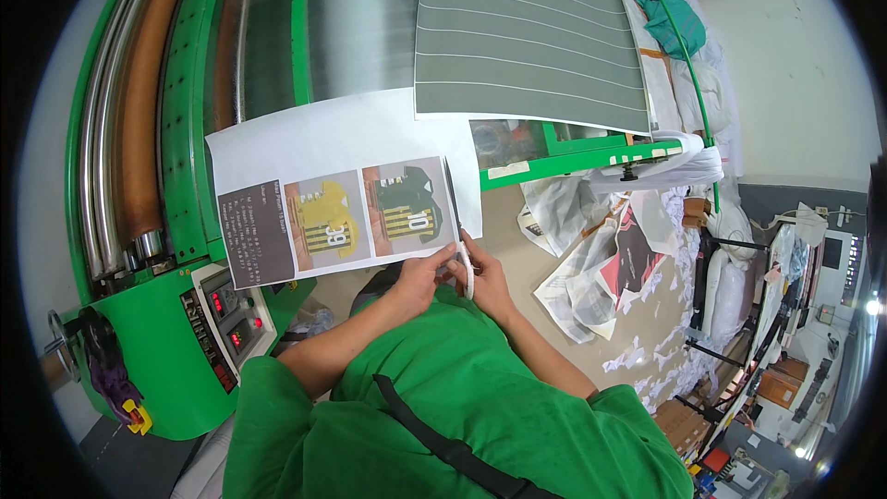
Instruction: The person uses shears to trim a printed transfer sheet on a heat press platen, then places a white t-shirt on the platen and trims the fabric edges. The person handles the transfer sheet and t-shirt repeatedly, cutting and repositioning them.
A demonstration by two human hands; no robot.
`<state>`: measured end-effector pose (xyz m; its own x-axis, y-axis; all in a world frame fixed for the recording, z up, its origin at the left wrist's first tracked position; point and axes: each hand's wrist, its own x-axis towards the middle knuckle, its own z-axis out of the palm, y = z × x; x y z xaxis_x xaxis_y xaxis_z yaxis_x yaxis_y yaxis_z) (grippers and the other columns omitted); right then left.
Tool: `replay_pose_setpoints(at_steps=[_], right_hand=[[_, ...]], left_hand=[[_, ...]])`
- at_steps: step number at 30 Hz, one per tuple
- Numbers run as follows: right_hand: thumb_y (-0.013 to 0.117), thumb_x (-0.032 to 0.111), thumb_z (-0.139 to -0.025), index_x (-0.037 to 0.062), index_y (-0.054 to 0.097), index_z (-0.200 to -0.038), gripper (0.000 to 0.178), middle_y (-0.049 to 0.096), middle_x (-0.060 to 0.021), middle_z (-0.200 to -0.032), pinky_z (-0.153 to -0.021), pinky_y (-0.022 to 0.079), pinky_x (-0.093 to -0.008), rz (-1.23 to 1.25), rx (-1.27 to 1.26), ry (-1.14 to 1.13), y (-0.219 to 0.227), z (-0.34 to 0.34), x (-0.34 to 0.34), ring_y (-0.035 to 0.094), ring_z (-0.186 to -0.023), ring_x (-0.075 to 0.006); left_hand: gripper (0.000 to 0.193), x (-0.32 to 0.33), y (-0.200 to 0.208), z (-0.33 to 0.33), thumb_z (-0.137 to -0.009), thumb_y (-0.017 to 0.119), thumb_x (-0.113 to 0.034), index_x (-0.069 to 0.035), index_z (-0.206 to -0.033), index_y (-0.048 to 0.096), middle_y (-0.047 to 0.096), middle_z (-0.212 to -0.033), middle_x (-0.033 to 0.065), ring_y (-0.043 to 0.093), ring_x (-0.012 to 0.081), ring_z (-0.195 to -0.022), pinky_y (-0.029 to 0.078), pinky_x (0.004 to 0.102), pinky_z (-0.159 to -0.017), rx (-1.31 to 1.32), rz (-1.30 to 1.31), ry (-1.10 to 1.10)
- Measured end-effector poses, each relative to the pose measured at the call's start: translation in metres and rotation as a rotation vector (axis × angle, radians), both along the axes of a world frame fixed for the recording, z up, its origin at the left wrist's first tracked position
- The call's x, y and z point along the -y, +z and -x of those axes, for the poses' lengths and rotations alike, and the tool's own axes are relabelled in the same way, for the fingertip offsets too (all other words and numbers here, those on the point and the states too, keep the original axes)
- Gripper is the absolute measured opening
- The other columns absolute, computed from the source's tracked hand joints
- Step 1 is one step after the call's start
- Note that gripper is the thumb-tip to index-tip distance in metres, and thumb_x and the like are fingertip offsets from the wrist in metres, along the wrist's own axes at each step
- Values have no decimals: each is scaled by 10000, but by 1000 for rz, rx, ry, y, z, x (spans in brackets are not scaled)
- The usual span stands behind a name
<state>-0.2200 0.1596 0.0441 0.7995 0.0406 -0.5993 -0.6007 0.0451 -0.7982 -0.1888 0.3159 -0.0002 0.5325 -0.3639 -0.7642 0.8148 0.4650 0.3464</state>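
Observation:
A large white sheet (323,137) is spread before me, printed with a dark text panel and two pictures of striped sports jerseys, one yellow and one dark green. My left hand (418,283) pinches its near edge by the green jersey picture. Just right of it, my right hand (486,279) is closed around the white handle of a pair of scissors (466,268). The dark blades point away from me, along the right side of the printed pictures. Part of the handle is hidden by my fingers.
Green roller machine (189,111) at left, with a control panel (231,314) and a handwheel. A grey sheet with white lines (527,42) lies over its bed. Printed papers (605,268) and white scraps litter the floor at right, near shelving (767,314).

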Motion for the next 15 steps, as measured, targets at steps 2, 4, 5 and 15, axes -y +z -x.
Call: replay_pose_setpoints(at_steps=[2,4,5,15], right_hand=[[765,209,-1003,23,347,-1648,791,717,-69,-1116,-626,510,-257,-6,18,-14,-1,-7,-1,615,-766,-86],[762,213,-1009,41,361,-1647,774,705,-55,-996,-554,495,-267,-17,92,-62,-10,-6,-5,589,-634,-94],[765,217,-1007,43,360,-1648,778,706,-59,-1011,-559,501,-265,11,162,-58,-20,-5,-5,594,-644,-93],[781,231,-995,19,346,-1648,814,720,-143,-1144,-781,574,-299,40,84,-26,-9,-23,-6,683,-941,-144]], left_hand=[[247,0,1,1,-996,757,-204,-120,-1221,700,714,-1078,-17,652,141,-1023,515,372,-823,8,0,9],[262,-1,7,3,-999,747,-192,-122,-1243,683,703,-1137,-2,643,151,-1052,515,400,-860,31,31,-7],[271,-2,10,4,-1000,742,-186,-122,-1254,675,698,-1166,5,639,155,-1067,515,414,-878,42,46,-16],[336,-9,4,12,-988,694,-80,-134,-1312,623,647,-1235,16,614,189,-1155,497,452,-940,22,3,-93]])
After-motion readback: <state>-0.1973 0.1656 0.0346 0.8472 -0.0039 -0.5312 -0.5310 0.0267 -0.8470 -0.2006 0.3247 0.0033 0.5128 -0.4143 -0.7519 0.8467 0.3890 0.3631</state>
